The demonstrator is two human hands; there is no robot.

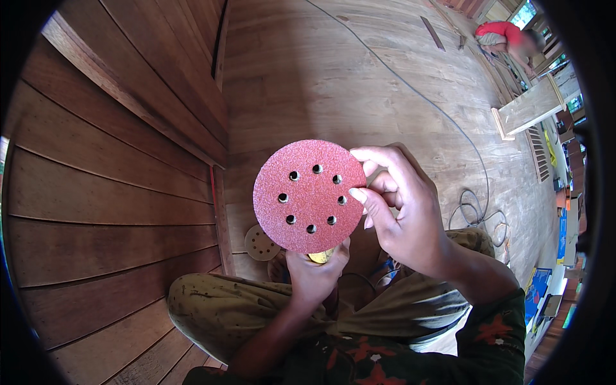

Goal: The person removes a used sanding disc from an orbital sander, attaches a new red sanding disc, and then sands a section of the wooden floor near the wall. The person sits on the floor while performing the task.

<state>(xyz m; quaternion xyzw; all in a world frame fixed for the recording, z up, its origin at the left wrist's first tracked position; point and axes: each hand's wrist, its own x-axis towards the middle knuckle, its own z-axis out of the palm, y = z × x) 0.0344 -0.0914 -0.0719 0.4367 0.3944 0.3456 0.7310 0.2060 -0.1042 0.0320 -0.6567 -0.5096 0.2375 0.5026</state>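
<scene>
The surroundings are timber throughout: a wall of dark horizontal planks (109, 186) fills the left side, and a plank floor (333, 70) runs away toward the top. A thin grey cable (410, 86) crosses that floor and ends in loose coils (478, 218) at the right. A second, pale brown disc (260, 244) with small holes lies on the floor at the foot of the wall, partly covered by the held disc. A pale wooden frame (529, 106) stands at upper right, and another person in a red top (504, 35) bends over beyond it. The person's knees in stained olive trousers (231, 308) occupy the lower part of the view.

A red sanding disc (309, 196) is held up, face toward the camera, in front of the floor and between both hands. The right hand (404, 212) pinches its right edge, thumb on the front face and forefinger curled over the rim at the top; the other fingers fold behind. The left hand (314, 269) grips a tool under the disc, of which only a yellow part (321, 256) shows, its fingers wrapped closed around it.

The disc is round, flat and gritty, with a ring of eight punched holes about its centre.
</scene>
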